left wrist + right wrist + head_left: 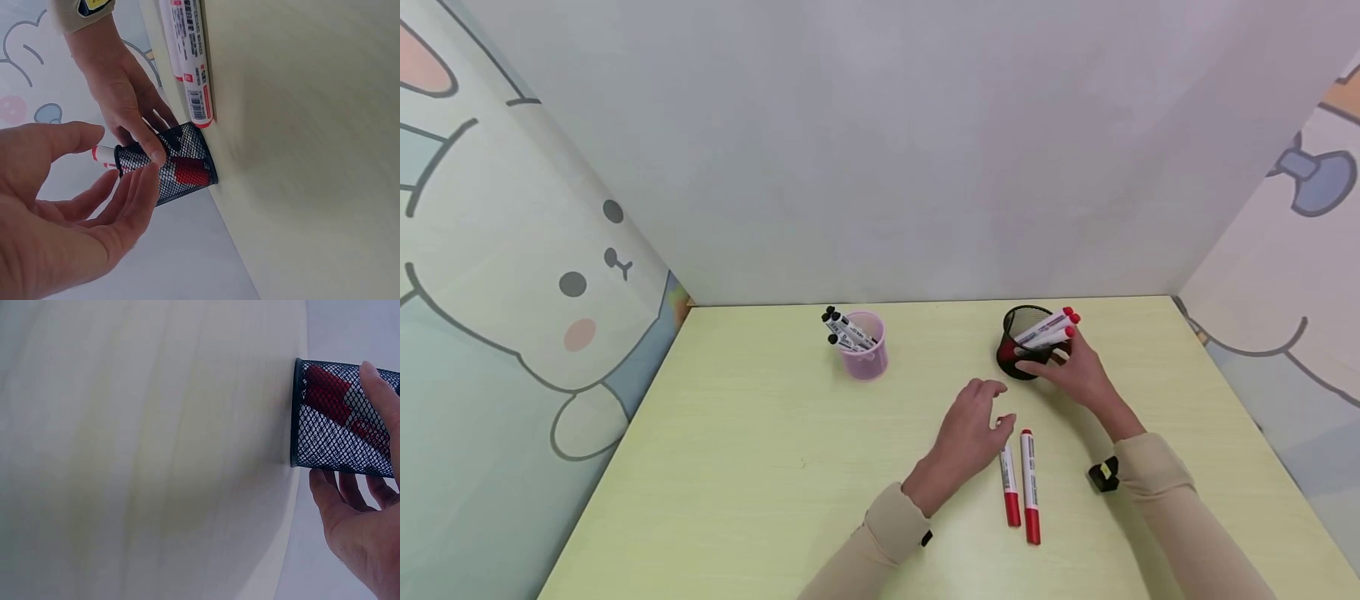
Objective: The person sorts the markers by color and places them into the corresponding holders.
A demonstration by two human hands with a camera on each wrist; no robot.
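My right hand (1081, 375) holds a black mesh pen cup (1009, 357), thumb on its near wall and fingers round the side. The cup stands upright at the table's right rear. Several red-ended white markers (1047, 330) lean in it, and their red caps (326, 403) show low through the mesh. My left hand (962, 437) is in the air just left of the cup, fingers bent loosely, nothing between them. Below it two red markers lie side by side: one marker (1009, 479) partly hidden by the left thumb, the other marker (1030, 487) in full view.
A pink-purple cup (867, 365) stands left of the mesh cup, with several black-capped markers (852, 331) leaning in it. The pale yellow table (737, 467) meets a plain wall (865, 167) at the back. Cartoon-printed panels (497, 275) flank both sides.
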